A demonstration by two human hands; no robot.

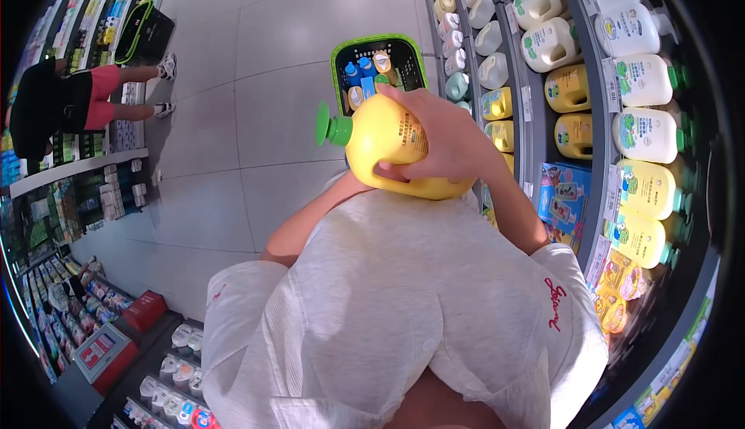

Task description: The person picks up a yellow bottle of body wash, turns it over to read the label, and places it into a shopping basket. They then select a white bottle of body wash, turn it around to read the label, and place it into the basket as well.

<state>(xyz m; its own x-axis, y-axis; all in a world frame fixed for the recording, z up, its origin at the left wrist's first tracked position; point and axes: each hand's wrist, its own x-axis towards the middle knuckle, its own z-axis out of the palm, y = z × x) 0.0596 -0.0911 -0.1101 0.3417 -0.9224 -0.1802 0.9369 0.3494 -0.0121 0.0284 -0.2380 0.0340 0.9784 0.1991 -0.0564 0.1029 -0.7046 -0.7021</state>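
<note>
Yellow bottle point(380, 138) clasped by the right hand point(454, 138)
The left hand's hold cannot be told; the bottle, likely heavy and slick, is best supported from below.

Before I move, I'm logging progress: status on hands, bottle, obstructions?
Right hand gripping yellow bottle. Left hand hidden behind it. Green pump pointing left. Bottle blocks part of basket.
</note>
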